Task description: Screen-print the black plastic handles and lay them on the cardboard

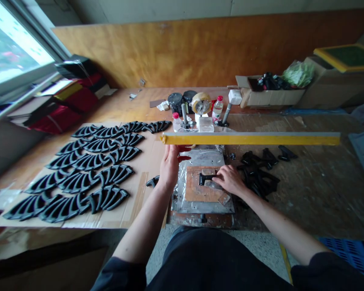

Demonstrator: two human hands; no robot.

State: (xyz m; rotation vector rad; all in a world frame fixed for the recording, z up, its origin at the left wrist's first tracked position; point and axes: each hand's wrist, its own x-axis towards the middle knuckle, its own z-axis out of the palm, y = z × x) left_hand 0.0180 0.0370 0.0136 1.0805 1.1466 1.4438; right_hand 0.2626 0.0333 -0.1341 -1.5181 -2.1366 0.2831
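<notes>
My right hand (231, 180) pinches the narrow end of a small black T-shaped piece (204, 178), which rests on a brown wooden board (194, 193). That board lies on a grey metal plate (182, 206) wrapped partly in clear film. Just under the left end of a raised yellow frame (248, 139), seen edge-on, is my left hand (170, 165). Its fingers are spread and point right; whether it touches the frame I cannot tell. Beside my left wrist lies another black piece (152, 181). Loose black pieces (261, 178) are heaped right of my right hand.
Rows of black pieces (91, 161) fan out on cardboard (136, 192) at left. Behind the frame stand dark jars (175, 102), a tape roll (201, 103), a red-capped bottle (217, 108) and metal posts (226, 114). Boxes (276, 97) stand back right, red folders (57, 115) left.
</notes>
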